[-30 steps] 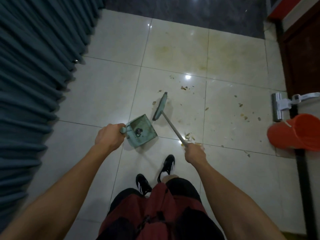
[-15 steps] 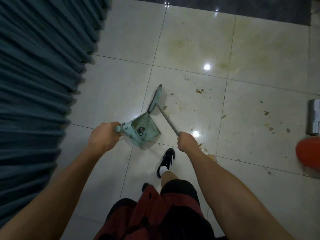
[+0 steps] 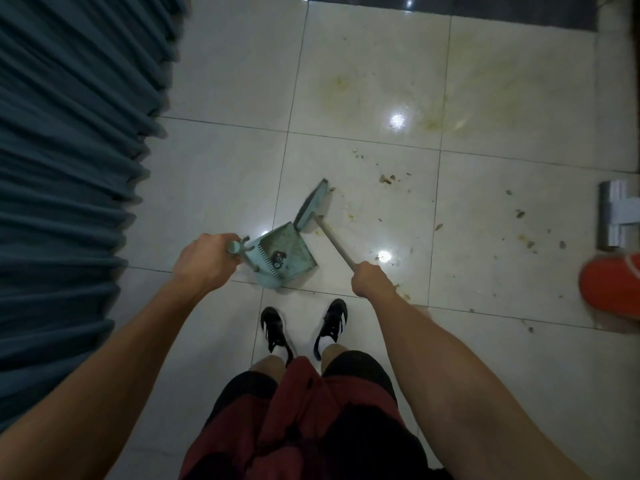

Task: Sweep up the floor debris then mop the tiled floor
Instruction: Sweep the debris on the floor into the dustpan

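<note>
My left hand (image 3: 204, 263) grips the handle of a pale green dustpan (image 3: 287, 251), which rests on the white tiled floor (image 3: 221, 188) just ahead of my feet. A small dark clump lies inside the pan. My right hand (image 3: 370, 284) grips the shaft of a pale green broom (image 3: 313, 207); its head touches the floor at the pan's far right corner. Scattered brown debris (image 3: 386, 178) lies on the tiles to the right of the broom. Yellowish stains (image 3: 339, 84) mark the tiles further ahead.
A dark teal pleated curtain (image 3: 69, 168) fills the left side. At the right edge a flat mop head (image 3: 614, 218) lies on the floor beside an orange bucket (image 3: 611, 289). My black shoes (image 3: 303, 325) stand behind the dustpan. Dark flooring (image 3: 485, 8) begins at the top.
The broom head has swept in against the dustpan's mouth. My feet have come level with each other, and the view has shifted left, leaving the mop and bucket at the right edge.
</note>
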